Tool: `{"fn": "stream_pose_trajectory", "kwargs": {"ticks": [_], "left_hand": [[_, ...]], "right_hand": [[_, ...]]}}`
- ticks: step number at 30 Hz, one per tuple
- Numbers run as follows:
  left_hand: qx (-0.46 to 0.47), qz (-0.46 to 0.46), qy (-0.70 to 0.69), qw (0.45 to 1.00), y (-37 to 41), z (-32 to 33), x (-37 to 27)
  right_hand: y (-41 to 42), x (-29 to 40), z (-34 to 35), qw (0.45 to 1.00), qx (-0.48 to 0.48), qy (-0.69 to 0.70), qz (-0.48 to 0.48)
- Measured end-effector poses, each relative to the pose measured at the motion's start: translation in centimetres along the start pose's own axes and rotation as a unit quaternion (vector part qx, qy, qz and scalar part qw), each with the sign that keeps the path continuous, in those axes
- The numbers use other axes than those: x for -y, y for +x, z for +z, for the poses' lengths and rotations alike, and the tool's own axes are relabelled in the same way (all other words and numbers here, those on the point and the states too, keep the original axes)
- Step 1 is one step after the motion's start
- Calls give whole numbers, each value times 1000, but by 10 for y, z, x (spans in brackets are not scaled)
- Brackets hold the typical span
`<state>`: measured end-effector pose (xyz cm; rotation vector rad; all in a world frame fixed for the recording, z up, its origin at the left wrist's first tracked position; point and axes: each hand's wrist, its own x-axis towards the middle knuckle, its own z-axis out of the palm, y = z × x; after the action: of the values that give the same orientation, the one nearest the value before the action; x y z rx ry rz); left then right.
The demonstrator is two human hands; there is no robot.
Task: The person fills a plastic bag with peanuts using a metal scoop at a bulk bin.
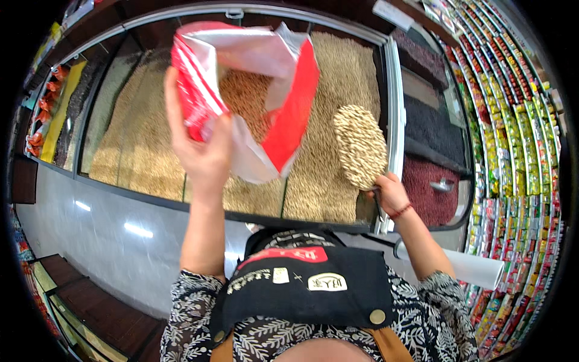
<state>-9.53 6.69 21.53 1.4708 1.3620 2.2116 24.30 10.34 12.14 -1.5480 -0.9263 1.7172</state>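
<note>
My left hand (203, 149) grips the near left side of a red foil bag (291, 117) with a silver lining. The bag's mouth gapes towards me, and reddish-brown loose contents (246, 97) show inside. To its right, my right hand (391, 194) holds the handle of a scoop, its pan hidden under a heap of pale, elongated seeds (360, 147). Both hands are above a display bin, where similar-looking pale seeds (334, 86) lie in a thick layer. The scoop is apart from the bag.
A light metal rail (397, 131) borders the bin on the right. Beyond it lie dark red loose goods (427, 190) with a metal scoop (442, 185). Glass dividers split the bins leftward. Packed shelves (511, 181) stand at right; a white roll (475, 267) is by my right forearm.
</note>
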Motion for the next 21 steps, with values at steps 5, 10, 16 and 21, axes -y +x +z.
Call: {"fn": "stream_pose_trajectory", "kwargs": {"ticks": [5,10,16,21], "left_hand": [[25,-96,-113,989,-4,-3,-8],[45,-50,-98,993,-4,-11,1],[67,-28,-120,990,-3,-9,-4],[65,40,-50,996,-3,-11,0]], "right_hand": [[-42,86,17,999,14,-38,-26],[-72,167,57,992,51,-112,-23],[-76,224,120,964,110,-242,13],[-47,236,194,862,122,-492,24]]}}
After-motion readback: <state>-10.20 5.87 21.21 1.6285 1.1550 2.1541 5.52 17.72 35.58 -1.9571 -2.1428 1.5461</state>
